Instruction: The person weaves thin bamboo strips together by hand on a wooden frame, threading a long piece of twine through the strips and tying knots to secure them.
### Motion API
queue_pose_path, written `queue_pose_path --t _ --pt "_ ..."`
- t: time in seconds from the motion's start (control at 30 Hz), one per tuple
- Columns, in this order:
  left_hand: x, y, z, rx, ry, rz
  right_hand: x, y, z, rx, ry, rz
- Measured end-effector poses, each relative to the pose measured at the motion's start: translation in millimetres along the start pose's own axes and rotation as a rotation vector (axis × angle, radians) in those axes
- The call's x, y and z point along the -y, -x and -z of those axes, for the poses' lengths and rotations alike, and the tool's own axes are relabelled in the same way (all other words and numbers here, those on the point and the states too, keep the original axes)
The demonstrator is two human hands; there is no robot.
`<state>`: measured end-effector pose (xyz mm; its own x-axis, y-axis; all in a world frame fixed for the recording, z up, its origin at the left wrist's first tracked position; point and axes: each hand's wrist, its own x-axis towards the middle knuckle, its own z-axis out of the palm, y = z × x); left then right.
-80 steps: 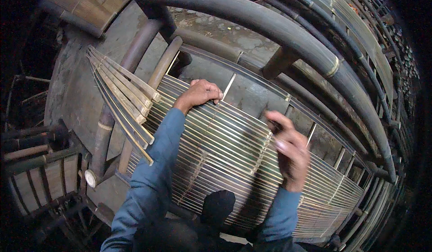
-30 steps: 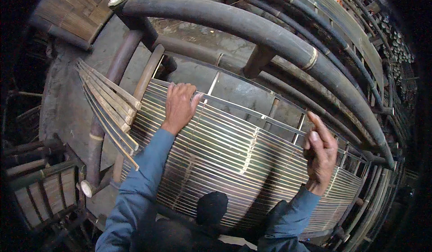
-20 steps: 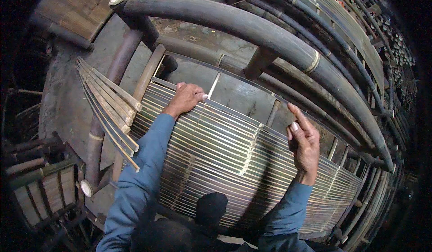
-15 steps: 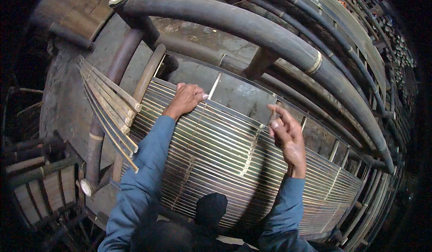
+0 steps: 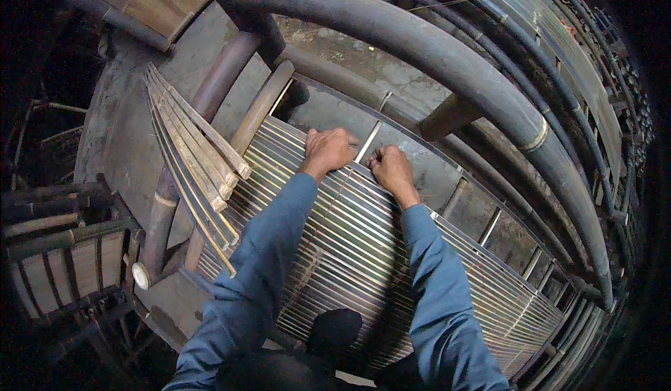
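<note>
A wide mat of thin bamboo slats (image 5: 349,251) lies across a bamboo frame in front of me. My left hand (image 5: 328,150) rests curled on the mat's far edge, fingers pressing the outermost slat. My right hand (image 5: 391,167) sits right beside it, fingers bent and pinching at the same far slat near a pale upright strip (image 5: 368,143). Both blue sleeves reach in from the lower edge. What the fingertips grip is hidden under the knuckles.
A bundle of loose bamboo strips (image 5: 192,160) lies fanned out to the left of the mat. Thick dark bamboo poles (image 5: 447,55) arch across the back. A slatted bamboo piece (image 5: 63,265) stands at the lower left, grey ground (image 5: 126,118) beneath.
My right hand has moved left along the mat's far edge, from the right side to beside my left hand, and has closed its fingers. The left hand stayed in place.
</note>
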<state>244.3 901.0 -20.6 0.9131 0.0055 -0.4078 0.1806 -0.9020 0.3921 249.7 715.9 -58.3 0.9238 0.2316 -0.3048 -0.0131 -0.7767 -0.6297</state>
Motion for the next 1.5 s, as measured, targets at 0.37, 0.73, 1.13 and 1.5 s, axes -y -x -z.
queue_pose_path --t 0.37,0.73,1.13,1.5 --pt "25 10 1 -0.194 0.458 -0.213 19 18 60 0.377 -1.043 -0.252" --pt "43 13 8 0.011 0.402 -0.402 68 123 70 -0.186 -0.308 0.365" --pt "32 20 16 0.041 0.379 -0.282 52 307 209 0.623 -0.937 0.639" --pt "-43 162 -27 -0.246 0.340 -0.692 15 358 234 0.101 -0.658 0.304"
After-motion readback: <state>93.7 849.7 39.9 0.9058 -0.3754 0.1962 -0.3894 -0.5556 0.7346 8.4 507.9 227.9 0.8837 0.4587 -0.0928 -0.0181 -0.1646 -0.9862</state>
